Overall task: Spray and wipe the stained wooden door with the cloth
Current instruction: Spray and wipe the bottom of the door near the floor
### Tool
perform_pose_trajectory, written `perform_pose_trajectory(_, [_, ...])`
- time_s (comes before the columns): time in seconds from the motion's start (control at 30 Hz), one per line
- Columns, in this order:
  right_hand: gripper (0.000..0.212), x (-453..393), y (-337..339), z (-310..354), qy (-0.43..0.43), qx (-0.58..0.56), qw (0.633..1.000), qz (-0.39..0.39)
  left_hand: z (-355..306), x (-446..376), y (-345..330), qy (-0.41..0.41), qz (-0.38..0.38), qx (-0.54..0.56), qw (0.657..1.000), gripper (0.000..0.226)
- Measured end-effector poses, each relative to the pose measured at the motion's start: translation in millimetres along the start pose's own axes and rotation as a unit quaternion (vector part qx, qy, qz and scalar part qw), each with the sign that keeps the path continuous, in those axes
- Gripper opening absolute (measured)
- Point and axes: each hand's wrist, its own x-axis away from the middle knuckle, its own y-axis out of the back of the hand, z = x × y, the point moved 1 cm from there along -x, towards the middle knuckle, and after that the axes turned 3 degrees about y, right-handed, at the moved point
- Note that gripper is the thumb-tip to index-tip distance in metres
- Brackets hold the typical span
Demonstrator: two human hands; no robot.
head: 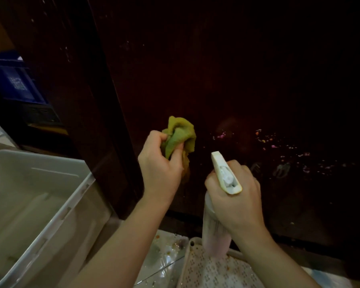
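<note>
The scene is dim, and the dark wooden door (pixel 237 80) sinks almost to black at far right. The near forearms and pale bin (pixel 29 204) catch soft light; wide-angle distortion bends the edges

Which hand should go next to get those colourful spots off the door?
Probably the right hand: it grips the spray bottle with the nozzle pointing toward the stains on the wooden door. The left hand holds the green cloth bunched up, off to the stains' left.
</note>
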Motion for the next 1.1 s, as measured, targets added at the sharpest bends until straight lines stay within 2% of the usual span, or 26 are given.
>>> perform_pose_trajectory(0.1, [0.024,0,13,-5,-0.007,-0.049,0.998,0.025,3,16,-15,-0.042,0.069,-0.025,0.996,0.026])
perform_pose_trajectory(0.17, [0.014,-1,20,-7,-0.006,-0.072,0.996,0.059,6,27,-21,-0.033,0.128,-0.022,0.991,0.033])
perform_pose_trajectory(0.23, [0.007,-2,24,-11,-0.010,-0.088,0.992,0.095,6,30,-22,-0.004,0.156,-0.020,0.988,0.036])
perform_pose_trajectory(0.33, [0.014,-3,27,-15,-0.009,-0.108,0.989,0.100,-4,23,-17,0.034,0.127,0.029,0.991,0.030])
perform_pose_trajectory(0.43, [0.027,-5,28,-11,0.017,-0.068,0.997,0.029,-18,12,-11,0.037,0.040,0.056,0.997,0.022])
perform_pose_trajectory(0.5, [0.031,-6,27,-7,0.053,-0.016,0.998,-0.003,-23,4,-10,0.056,0.009,0.062,0.996,0.020])
perform_pose_trajectory(0.6, [0.030,-8,28,-5,0.064,-0.022,0.998,0.006,-24,-3,-12,0.051,0.001,0.038,0.998,0.018])
perform_pose_trajectory(0.7, [0.016,-10,31,-5,0.045,-0.063,0.994,0.073,-24,-3,-11,0.035,0.001,0.014,0.999,0.018])
perform_pose_trajectory(0.77, [0.015,-10,33,-6,0.021,-0.075,0.992,0.100,-25,-3,-10,0.036,-0.001,0.011,0.999,0.017])
perform_pose_trajectory(0.97, [0.026,-11,38,-9,0.047,-0.026,0.998,0.021,-24,-5,-12,-0.006,-0.001,-0.025,1.000,0.014])
perform_pose_trajectory(1.1, [0.018,-13,43,-7,0.034,-0.064,0.995,0.062,-23,-8,-14,-0.024,-0.010,-0.045,0.999,0.016])
